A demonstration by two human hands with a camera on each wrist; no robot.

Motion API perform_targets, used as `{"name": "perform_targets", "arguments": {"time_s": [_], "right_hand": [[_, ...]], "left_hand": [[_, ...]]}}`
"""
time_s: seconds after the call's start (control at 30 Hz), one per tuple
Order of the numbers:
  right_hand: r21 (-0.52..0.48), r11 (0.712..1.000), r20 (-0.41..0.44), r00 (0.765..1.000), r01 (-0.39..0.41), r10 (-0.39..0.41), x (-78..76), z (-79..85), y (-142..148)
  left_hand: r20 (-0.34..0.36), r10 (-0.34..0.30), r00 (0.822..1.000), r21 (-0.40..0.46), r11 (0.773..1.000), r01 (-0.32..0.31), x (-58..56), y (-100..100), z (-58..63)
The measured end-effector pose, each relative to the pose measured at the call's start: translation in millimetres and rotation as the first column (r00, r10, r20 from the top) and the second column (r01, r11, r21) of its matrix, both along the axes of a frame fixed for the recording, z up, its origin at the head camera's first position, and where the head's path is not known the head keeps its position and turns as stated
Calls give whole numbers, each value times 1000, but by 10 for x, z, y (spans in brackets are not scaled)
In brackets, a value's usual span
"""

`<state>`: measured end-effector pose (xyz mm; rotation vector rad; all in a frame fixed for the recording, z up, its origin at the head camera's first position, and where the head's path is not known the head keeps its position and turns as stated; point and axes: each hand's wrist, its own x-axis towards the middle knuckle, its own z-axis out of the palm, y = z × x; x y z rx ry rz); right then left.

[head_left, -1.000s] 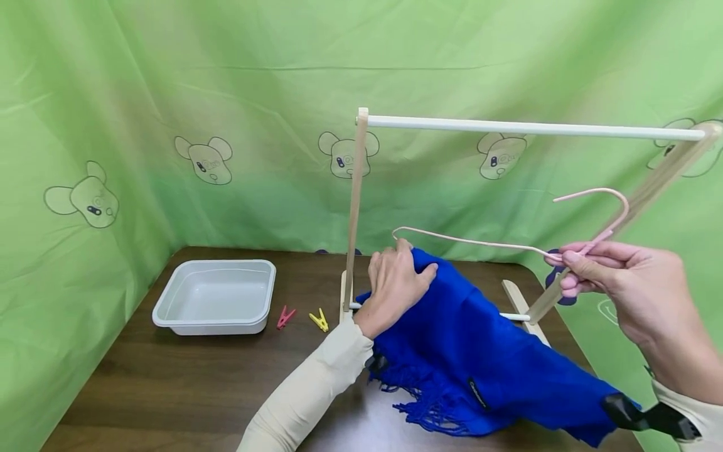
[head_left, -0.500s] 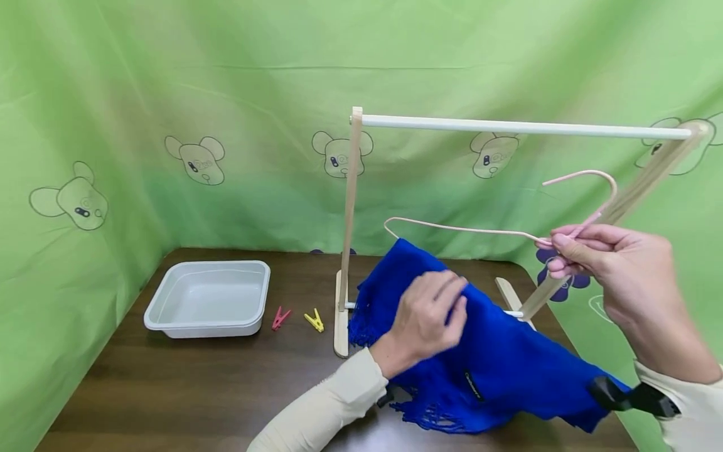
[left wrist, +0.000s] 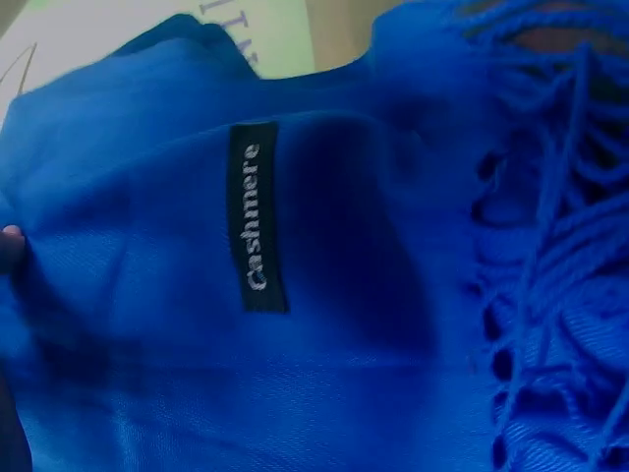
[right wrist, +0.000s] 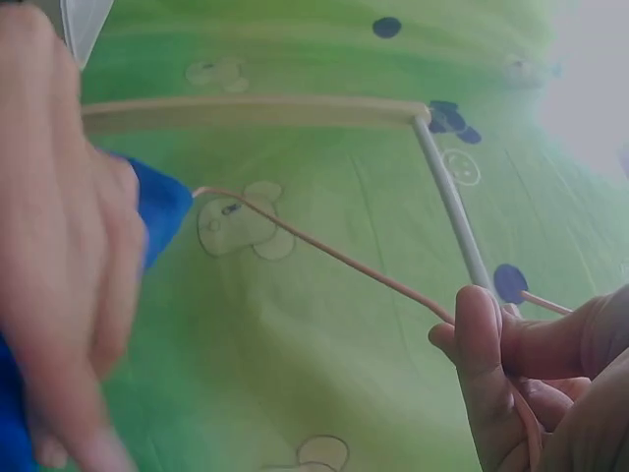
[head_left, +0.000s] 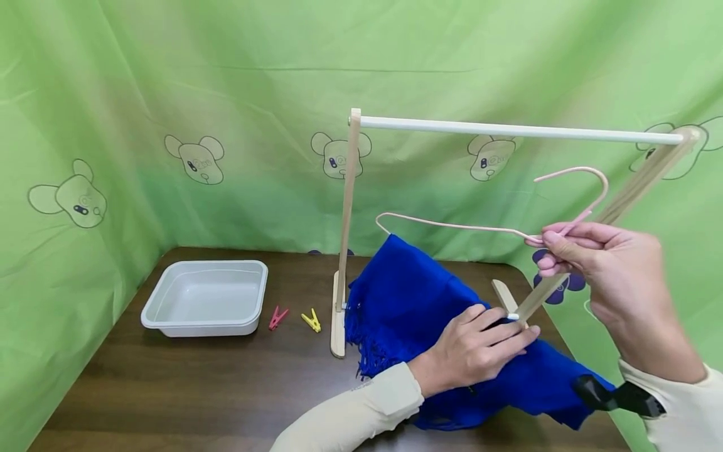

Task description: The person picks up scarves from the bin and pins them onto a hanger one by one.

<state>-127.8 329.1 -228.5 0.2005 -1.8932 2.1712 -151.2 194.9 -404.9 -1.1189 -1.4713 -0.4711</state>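
Note:
In the head view my right hand [head_left: 615,282] pinches a pink wire hanger [head_left: 452,224] at the base of its hook. A blue fringed scarf [head_left: 407,276] hangs over the hanger's lower bar, which the cloth hides; its left corner reaches close to the hanger's left end. My left hand [head_left: 474,345] lies across the scarf's upper right part, fingers extended and touching the cloth. In the left wrist view a black "Cashmere" label [left wrist: 257,218] shows on the scarf, with fringe at the right. The right wrist view shows the left hand [right wrist: 69,236] blurred, in front of the scarf.
A wooden rack with a white top rod [head_left: 508,129] stands behind the hanger. Left of it on the brown table [head_left: 198,389] are a yellow clothespin [head_left: 311,321], a red clothespin [head_left: 278,318] and a white plastic basin [head_left: 203,326]. A green curtain [head_left: 254,94] surrounds the table.
My left hand has left the hanger's left end and moved right and down across the scarf. The right hand, still pinching the hanger, has shifted slightly up and left in view.

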Motion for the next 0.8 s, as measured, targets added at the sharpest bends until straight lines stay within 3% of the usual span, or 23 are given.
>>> {"name": "perform_targets", "arguments": {"time_s": [0.13,0.33,0.47,0.8], "right_hand": [[4,1000,1,1000,-13,13,12,-40,-52],[22,1000,5,1000,5,-5,40,-106,-94],[50,999,-8,1000,14,-14,47,-141,-135],[116,993,24,999,21,-24,58,-204,-231]], "left_hand": [[-57,-55,997,18,998,57,-40,-58,75],[-39,-136,990,-9,991,136,-65,-57,-7],[3,-129,992,-18,992,129,-45,-11,-42],[133,-86,987,-4,996,88,26,141,67]]}}
